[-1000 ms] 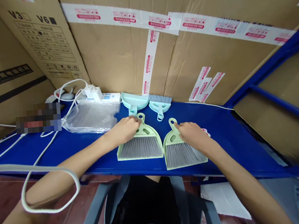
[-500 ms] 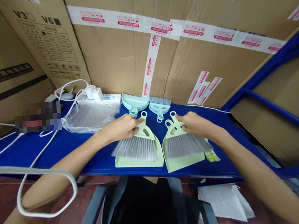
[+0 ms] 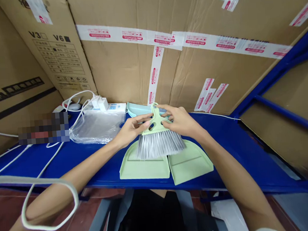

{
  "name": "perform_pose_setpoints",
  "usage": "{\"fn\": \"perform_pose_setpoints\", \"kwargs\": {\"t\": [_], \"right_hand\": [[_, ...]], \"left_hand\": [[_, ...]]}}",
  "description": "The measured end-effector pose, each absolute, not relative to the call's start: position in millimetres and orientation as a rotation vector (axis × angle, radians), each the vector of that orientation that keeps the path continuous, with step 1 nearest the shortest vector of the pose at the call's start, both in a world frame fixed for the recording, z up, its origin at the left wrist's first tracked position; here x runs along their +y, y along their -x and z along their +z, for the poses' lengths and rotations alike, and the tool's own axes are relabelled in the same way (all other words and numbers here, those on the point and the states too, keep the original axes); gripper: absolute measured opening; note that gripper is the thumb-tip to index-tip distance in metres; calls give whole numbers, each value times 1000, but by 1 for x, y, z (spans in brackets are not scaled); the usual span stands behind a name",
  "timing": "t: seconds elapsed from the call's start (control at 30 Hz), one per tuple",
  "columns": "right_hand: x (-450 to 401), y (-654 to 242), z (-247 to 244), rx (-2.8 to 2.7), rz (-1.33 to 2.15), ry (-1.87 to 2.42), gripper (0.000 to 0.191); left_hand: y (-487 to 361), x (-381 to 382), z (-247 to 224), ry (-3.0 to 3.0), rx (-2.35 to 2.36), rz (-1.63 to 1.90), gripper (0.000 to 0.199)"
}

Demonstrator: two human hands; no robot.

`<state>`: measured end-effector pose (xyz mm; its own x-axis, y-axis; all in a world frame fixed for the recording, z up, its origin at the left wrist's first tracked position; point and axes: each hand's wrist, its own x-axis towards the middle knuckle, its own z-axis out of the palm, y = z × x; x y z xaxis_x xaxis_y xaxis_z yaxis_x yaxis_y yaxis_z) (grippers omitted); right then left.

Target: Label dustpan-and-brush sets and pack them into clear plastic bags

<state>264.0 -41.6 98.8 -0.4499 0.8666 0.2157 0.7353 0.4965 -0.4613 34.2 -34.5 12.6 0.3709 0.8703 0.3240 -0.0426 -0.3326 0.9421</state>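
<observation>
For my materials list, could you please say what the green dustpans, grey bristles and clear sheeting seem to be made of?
Green dustpans: probably moulded plastic, satin; even colour, thin rims. Grey bristles: likely synthetic fibre, slightly shiny; fine, uniform strands. Clear sheeting: apparently plastic film, glossy; wrinkled, with reflections.

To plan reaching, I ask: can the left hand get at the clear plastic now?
Probably yes: the clear plastic lies close beside the left hand, mostly uncovered, though that hand holds a green-handled brush.
</observation>
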Motion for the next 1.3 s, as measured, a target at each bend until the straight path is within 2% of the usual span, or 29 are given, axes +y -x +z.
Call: {"fn": "perform_pose_setpoints", "kwargs": {"t": [0.1, 0.17, 0.27, 0.37, 0.5, 0.63, 0.73, 0.83, 0.97, 1.07, 1.17, 1.3], "right_hand": [[-36, -257, 100, -2438, 306, 1274, 76], [-34, -259, 101, -2484, 362, 1195, 73], [-32, -263, 102, -2355, 582, 1124, 61], [-32, -263, 106, -2253, 657, 1122, 52], [-31, -267, 109, -2336, 727, 1168, 28], [-25, -276, 111, -2270, 997, 1132, 34], [-22, -284, 117, -2202, 1074, 1087, 39], [-24, -296, 128, -2118, 813, 1107, 40], [-28, -310, 138, -1918, 184, 1059, 37], [-23, -305, 126, -2000, -230, 1098, 35], [-13, -286, 95, -2312, -572, 1255, 40], [-3, -259, 53, -2666, -693, 1431, 46]], "left_hand": [[-35, -34, 12, -1624, 681, 1134, 69], [-33, -33, 13, -1622, 639, 1130, 70], [-29, -32, 14, -1611, 611, 1036, 66], [-29, -35, 12, -1595, 638, 947, 63], [-31, -37, 10, -1499, 694, 953, 58], [-28, -33, 14, -1462, 747, 928, 48], [-23, -25, 16, -1452, 761, 933, 50], [-17, -14, 16, -1424, 815, 1170, 53], [-10, -2, 15, -1402, 950, 1554, 40], [-9, 2, 14, -1402, 1015, 1582, 30], [-13, 1, 10, -1446, 1008, 1515, 32], [-16, 2, 6, -1529, 1031, 1444, 41]]}}
